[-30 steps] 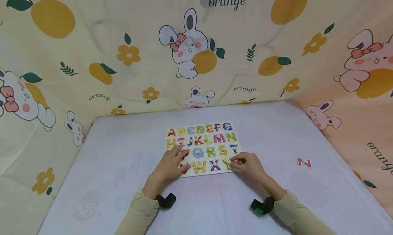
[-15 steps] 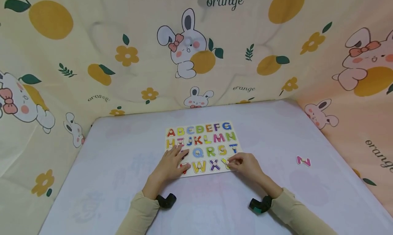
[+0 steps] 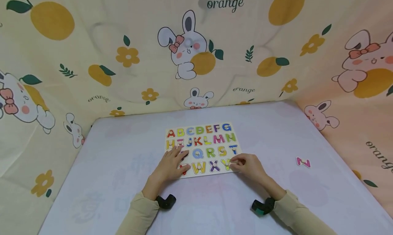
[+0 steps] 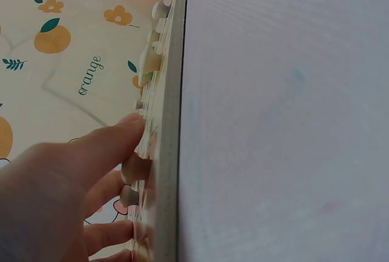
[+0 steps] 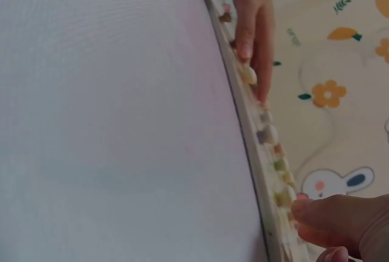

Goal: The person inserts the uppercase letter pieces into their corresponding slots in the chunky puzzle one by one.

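Note:
On the table lies a wooden alphabet puzzle board (image 3: 206, 174) with colourful knobbed letters in rows. My left hand (image 3: 169, 162) rests on its left side, fingers spread over the P and V area and hiding some letters. In the left wrist view, the left thumb (image 4: 112, 143) lies along the board beside the knobs. My right hand (image 3: 249, 165) pinches the right arm of the yellow-green letter Y (image 3: 226, 164) at the lower right corner. In the right wrist view, the right thumb (image 5: 322, 208) touches a piece at the board's edge.
A pink letter piece (image 3: 303, 162), like a Z turned sideways, lies alone on the table to the right. A white cloth (image 3: 122, 166) covers the table. Behind it hangs a curtain (image 3: 138, 30) printed with rabbits and oranges.
The letter Y was tilted and partly covered by my right fingers; now it lies flatter in its place and shows more. My right hand has shifted slightly rightward. The left hand stays put.

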Demonstrator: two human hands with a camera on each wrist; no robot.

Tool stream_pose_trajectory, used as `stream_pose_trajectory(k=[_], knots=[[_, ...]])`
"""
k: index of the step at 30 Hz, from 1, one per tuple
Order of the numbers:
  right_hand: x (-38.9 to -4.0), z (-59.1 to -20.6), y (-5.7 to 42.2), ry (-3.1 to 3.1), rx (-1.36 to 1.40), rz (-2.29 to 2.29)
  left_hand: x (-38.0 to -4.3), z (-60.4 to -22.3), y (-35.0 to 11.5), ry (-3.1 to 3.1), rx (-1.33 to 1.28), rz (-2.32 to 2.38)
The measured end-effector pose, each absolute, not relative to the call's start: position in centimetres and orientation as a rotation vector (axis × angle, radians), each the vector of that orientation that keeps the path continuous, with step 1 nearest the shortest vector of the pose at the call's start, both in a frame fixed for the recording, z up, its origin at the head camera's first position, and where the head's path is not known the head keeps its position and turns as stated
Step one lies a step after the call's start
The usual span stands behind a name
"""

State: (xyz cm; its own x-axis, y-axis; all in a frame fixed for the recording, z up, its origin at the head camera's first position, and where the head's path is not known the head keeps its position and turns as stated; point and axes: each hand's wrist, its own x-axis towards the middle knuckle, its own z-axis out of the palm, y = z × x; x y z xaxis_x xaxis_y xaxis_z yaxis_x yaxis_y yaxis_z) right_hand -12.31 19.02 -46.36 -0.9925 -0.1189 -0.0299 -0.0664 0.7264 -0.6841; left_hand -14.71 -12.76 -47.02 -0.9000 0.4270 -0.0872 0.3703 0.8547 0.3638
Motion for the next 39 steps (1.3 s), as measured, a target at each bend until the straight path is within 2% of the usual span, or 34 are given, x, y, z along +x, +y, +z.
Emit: stream_pose_trajectory(k=[9,28,33,39], knots=[[-11.9,-45.4,21.3,2.862,-0.014,-1.171,-14.6,-47.1,-12.8,2.871,0.623,0.505],[-11.3,-44.9,26.9,3.031,0.058,-1.131,-14.6,-46.9,-12.8,2.871,0.629,0.508],[-10.8,-45.3,29.6,3.122,0.186,-1.113,-14.6,-46.8,-12.7,2.861,0.625,0.509],[-9.5,-45.6,33.4,3.141,0.474,-1.106,-14.6,-46.8,-12.6,2.860,0.603,0.505]])
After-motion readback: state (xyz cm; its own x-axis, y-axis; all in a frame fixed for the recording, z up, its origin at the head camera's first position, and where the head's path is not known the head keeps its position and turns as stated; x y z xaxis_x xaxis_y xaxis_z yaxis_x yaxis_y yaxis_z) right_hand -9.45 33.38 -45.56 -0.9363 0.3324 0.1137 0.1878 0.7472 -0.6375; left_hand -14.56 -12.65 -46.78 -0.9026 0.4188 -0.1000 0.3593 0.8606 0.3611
